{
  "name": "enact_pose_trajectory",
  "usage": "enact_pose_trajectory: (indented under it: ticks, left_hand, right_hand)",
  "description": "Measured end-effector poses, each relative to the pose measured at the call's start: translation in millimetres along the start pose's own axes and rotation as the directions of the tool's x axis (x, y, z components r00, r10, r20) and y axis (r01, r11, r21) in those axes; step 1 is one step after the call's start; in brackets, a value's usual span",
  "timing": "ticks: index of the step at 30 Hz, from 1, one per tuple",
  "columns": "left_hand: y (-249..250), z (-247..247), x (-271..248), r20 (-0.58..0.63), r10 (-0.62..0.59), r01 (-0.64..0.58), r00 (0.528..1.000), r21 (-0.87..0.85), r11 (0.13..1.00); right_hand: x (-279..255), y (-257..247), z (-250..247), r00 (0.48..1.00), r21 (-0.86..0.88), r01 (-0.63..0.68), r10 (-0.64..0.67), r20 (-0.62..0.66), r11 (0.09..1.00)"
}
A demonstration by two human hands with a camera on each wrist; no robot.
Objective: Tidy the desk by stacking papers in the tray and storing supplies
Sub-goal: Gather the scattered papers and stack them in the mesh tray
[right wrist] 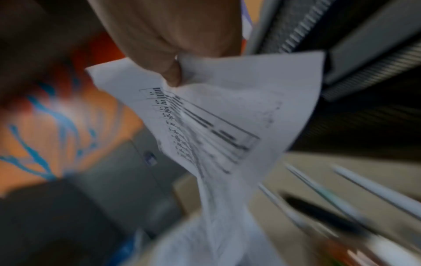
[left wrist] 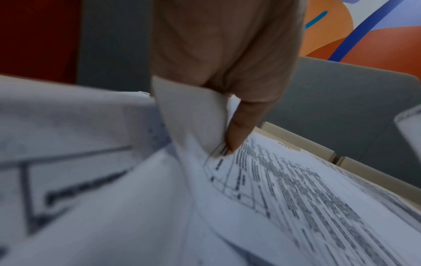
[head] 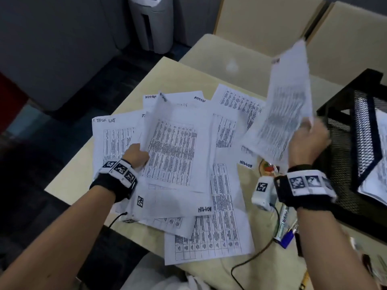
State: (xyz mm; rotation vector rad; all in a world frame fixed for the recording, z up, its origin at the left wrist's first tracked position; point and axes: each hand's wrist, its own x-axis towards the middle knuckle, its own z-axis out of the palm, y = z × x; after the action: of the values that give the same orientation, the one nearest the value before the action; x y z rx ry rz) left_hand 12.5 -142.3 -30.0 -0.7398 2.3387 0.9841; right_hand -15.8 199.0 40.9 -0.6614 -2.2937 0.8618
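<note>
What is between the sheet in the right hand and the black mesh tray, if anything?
Nothing visible. The right hand holds the sheet lifted, right beside the black mesh tray, with only open air between them. The markers lie lower on the desk, out of that path.

You see printed table sheets point(head: 188, 185) fanned in a loose overlapping heap on the desk, 1 sheet point(head: 280, 114) lifted and blurred above them, and a black mesh tray point(head: 343, 164) at right holding papers.

Looks like an office: printed tables on scattered papers point(head: 178, 147), black mesh tray point(head: 343, 143), pale desk point(head: 247, 59), grey machine point(head: 152, 24) on the floor, painted wall mural point(left wrist: 364, 32).
</note>
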Motion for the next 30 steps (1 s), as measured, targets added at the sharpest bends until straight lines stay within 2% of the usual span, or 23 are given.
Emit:
enact_pose_trajectory:
  ticks: [1,3,5,7,8,10,11,13,15,16,19,21,22,24,26,28,30]
  left_hand:
    - [-2.3,-0.7,4.3,-0.035,-0.016,0.015,0.999,-0.004,1.0]
    - [-2.3,-1.2,7.8,-0.097,-0.048,0.051,0.994,0.023,0.998]
    - [-0.9,-0.6,10.2,-0.186,-0.078,0.1,0.979,0.113,0.989]
    - [0.0,0.5,11.8,-0.232,-0.085,0.125,0.969,0.165,0.978]
    - [0.0,-0.1,11.9,-0.232,-0.087,0.128,0.969,0.171,0.977]
    - [-1.4,0.0,12.9,-0.189,-0.051,0.07,0.981,0.094,0.993]
    - [0.0,0.1,9.8,-0.147,-0.039,0.041,0.988,0.013,0.999]
    - [3.6,4.9,5.1,-0.077,-0.035,0.019,0.996,-0.198,0.98]
    - [6.3,10.8,-2.5,0.009,-0.019,0.021,1.0,-0.42,0.907]
    - [7.1,14.6,-5.3,0.064,-0.007,0.037,0.998,-0.471,0.881]
    - [3.1,21.5,-14.0,0.181,0.008,0.05,0.983,-0.315,0.948]
    - [-1.1,26.8,-17.4,0.131,0.016,0.013,0.991,-0.218,0.976]
    - [-2.6,28.9,-19.0,0.086,0.019,-0.001,0.996,-0.204,0.979]
    - [-2.7,29.1,-24.0,-0.042,0.058,-0.066,0.997,-0.236,0.969]
    - [9.4,20.3,-37.0,-0.193,0.158,-0.217,0.968,-0.337,0.916]
    - [33.6,4.3,-52.7,-0.35,0.319,-0.443,0.881,-0.371,0.816]
    - [64.0,-16.0,-73.4,-0.47,0.454,-0.643,0.757,-0.409,0.648]
  right_hand:
    - [5.4,-14.6,-8.0,0.997,0.093,0.054,-0.049,-0.057,0.994]
    - [11.8,-35.4,-15.6,0.995,0.239,0.058,-0.036,-0.096,0.969]
    - [7.0,-40.2,-6.8,0.998,0.293,-0.061,0.061,0.007,0.954]
    - [-16.9,-34.0,12.6,0.971,0.197,-0.191,0.156,0.179,0.962]
    - [-34.4,-29.4,22.5,0.938,0.135,-0.249,0.204,0.281,0.959]
    - [-75.4,-11.9,43.1,0.828,0.022,-0.362,0.31,0.468,0.932]
    - [-94.8,-3.8,51.6,0.774,-0.032,-0.402,0.358,0.522,0.915]
    - [-127.1,1.5,61.4,0.71,-0.134,-0.421,0.418,0.566,0.897]
    - [-150.4,-6.7,65.8,0.66,-0.163,-0.396,0.404,0.634,0.904]
    - [-159.0,-13.9,67.4,0.633,-0.149,-0.39,0.382,0.674,0.909]
    - [-170.9,-31.1,73.1,0.549,-0.063,-0.475,0.352,0.759,0.878]
    - [-167.9,-35.0,73.1,0.493,-0.066,-0.495,0.343,0.8,0.866]
    - [-163.8,-36.3,69.0,0.484,-0.064,-0.451,0.305,0.82,0.89]
    - [-150.7,-40.9,53.6,0.533,0.012,-0.319,0.169,0.829,0.948]
    - [-131.0,-48.4,34.0,0.643,0.159,-0.219,0.019,0.766,0.963]
    - [-107.8,-62.4,12.4,0.764,0.318,-0.173,-0.077,0.64,0.932]
    - [-85.0,-78.0,-6.3,0.85,0.471,-0.146,-0.133,0.51,0.87]
